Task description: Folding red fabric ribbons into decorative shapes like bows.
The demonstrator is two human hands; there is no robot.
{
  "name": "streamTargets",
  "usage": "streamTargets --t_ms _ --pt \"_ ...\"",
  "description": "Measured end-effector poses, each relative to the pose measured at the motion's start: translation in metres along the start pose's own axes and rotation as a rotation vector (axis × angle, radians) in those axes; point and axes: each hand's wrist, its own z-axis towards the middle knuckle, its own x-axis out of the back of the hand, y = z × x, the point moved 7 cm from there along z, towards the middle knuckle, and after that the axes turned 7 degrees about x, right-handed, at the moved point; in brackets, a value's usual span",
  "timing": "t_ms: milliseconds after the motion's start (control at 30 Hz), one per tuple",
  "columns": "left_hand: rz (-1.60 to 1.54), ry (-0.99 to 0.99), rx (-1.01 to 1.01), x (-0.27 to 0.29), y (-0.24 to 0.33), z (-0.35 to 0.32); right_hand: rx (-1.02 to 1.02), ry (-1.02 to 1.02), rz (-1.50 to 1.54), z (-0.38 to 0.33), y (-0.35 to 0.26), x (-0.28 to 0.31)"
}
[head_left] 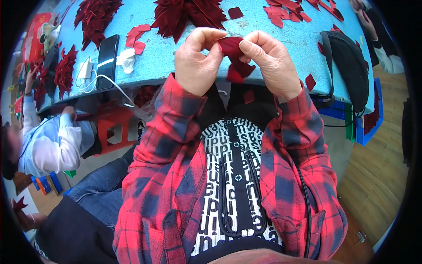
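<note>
Over the near edge of the bench (158,66): a dark red cloth piece (231,46), held up between both hands, its lower part hanging in folded flaps.
Left hand (198,61): curled, thumb and fingertips pinched on the cloth's left edge.
Right hand (274,61): curled likewise, thumb and forefinger pinching the cloth's right edge.
Beyond the hands: a large pointed-petal cluster (189,15) in dark red; just right of it, a small dark square (235,12); farther right, scattered red patches (283,12).
Bench, left side: a black phone (107,55), a white charger block (85,70) with its cord, and crumpled white tissue (126,60) beside the phone.
Bench, right side: a black bag (349,66) lying near the edge.
Far left: a co-worker's pale sleeve (63,143).
</note>
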Motion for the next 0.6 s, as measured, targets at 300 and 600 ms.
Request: streamTargets --t_ms 300,600 --pt "-0.468 -0.317 0.469 -0.027 -0.010 -0.012 -0.066 0.200 0.200 0.000 0.020 0.012" --pt "-0.395 -0.400 0.414 -0.037 -0.019 -0.016 -0.111 0.289 0.161 0.000 0.019 0.016"
